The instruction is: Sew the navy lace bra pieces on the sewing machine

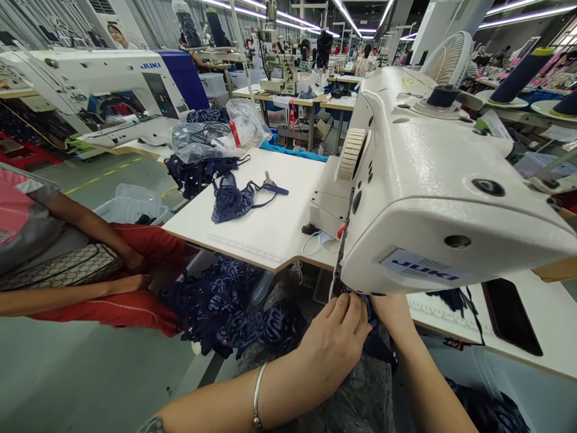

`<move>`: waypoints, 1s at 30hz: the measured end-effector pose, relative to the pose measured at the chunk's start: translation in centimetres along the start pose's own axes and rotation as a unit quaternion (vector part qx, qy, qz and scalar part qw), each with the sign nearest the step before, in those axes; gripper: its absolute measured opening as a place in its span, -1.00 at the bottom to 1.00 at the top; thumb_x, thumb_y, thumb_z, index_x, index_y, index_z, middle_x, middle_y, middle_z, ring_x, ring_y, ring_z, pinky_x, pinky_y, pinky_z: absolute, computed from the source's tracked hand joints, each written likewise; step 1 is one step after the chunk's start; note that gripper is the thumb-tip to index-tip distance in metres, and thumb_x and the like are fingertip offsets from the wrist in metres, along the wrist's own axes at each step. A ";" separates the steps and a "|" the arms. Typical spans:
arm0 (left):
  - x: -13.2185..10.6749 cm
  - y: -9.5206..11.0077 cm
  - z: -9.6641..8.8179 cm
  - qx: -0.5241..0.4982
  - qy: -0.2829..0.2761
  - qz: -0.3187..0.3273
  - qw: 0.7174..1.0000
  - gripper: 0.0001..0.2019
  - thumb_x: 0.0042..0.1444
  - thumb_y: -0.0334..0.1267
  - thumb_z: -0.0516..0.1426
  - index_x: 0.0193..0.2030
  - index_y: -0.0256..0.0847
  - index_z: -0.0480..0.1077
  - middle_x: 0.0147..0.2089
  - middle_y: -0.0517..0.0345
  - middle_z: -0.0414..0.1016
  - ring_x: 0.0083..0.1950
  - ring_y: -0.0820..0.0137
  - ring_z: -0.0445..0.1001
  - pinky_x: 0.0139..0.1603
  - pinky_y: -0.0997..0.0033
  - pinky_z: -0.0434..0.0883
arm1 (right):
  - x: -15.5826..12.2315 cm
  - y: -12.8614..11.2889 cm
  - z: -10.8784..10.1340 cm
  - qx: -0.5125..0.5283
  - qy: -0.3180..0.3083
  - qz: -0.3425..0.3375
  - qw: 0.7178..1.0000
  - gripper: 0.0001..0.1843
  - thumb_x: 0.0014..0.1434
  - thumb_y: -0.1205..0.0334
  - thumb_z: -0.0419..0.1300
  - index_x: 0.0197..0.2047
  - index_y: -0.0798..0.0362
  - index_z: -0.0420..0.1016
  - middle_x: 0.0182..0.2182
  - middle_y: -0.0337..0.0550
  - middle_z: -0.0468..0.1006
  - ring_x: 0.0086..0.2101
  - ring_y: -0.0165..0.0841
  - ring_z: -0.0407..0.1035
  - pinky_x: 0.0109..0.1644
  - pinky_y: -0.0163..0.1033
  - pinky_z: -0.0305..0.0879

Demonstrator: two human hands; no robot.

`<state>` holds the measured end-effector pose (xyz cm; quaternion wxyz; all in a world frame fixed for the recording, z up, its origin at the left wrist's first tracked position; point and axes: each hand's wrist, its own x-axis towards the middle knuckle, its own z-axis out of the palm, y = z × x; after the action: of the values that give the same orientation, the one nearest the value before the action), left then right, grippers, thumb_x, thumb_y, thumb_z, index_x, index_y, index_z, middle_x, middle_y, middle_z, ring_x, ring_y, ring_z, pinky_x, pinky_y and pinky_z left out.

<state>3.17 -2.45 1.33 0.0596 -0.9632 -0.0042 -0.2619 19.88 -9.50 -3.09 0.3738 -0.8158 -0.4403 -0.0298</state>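
Below the head of the white JUKI sewing machine (451, 198), my left hand (338, 340) has its fingers bent and pressed together on a navy bra piece (378, 343). A silver bangle circles that wrist. My right hand (392, 313) reaches in from the other side of the same navy cloth, its fingers hidden behind the machine head and the fabric. The needle area is out of sight too. Left of the machine, a finished-looking navy lace bra (232, 198) lies on the white table (279, 216), beside small snips with a blue part (273, 183).
A pile of navy bras (225, 300) hangs beside my lap. Another person's red trousers (148, 288) and arms are at left. A dark phone (511, 316) and navy straps (455, 300) lie at right. A plastic bag (207, 132) sits by a second machine (112, 78).
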 end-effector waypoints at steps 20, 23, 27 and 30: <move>-3.0 -3.4 1.9 -0.300 0.080 -0.206 0.928 -0.63 0.25 -0.12 0.12 0.13 -0.24 0.24 0.04 -0.12 0.43 0.05 0.18 0.45 0.02 0.24 0.43 | 1.2 -2.5 -0.4 0.191 0.019 0.030 0.981 -0.64 0.04 0.37 0.09 -0.13 0.04 0.60 -0.18 -0.04 0.62 -0.13 -0.13 0.45 -0.07 -0.08 0.42; -4.5 -4.9 2.3 -0.474 -0.083 -0.283 0.829 -0.63 0.23 0.08 0.07 -0.09 -0.20 0.32 -0.23 0.08 0.46 -0.20 0.29 0.46 -0.18 0.39 0.42 | 1.2 -2.5 -0.3 0.217 0.032 0.048 0.975 -0.65 0.02 0.34 0.09 -0.14 0.06 0.58 -0.18 -0.01 0.60 -0.14 -0.13 0.44 -0.09 -0.08 0.40; -6.8 -8.1 2.5 -0.563 -0.217 -0.342 0.720 -0.36 0.06 0.45 -0.06 -0.55 -0.17 0.05 -0.56 0.30 0.01 -0.50 0.49 0.06 -0.52 0.50 0.11 | 1.0 -2.4 -0.1 0.268 0.045 0.082 0.959 -0.72 0.06 0.24 0.09 -0.20 0.07 0.56 -0.20 -0.01 0.57 -0.14 -0.14 0.42 -0.06 -0.07 0.36; -9.1 -11.4 2.2 -0.570 -0.230 -0.388 0.687 -0.33 -0.05 0.50 0.00 -0.55 -0.16 0.03 -0.53 0.33 -0.05 -0.49 0.50 -0.03 -0.52 0.51 0.04 | 0.3 -2.3 0.3 0.308 0.049 0.108 0.944 -0.72 0.15 0.13 0.10 -0.18 0.08 0.53 -0.18 -0.02 0.55 -0.12 -0.14 0.41 -0.01 -0.05 0.34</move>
<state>-4.05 9.36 -3.90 -0.6106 -0.7543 -0.2409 0.0163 18.28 -8.35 -1.80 0.6286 -0.7012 -0.3187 0.1076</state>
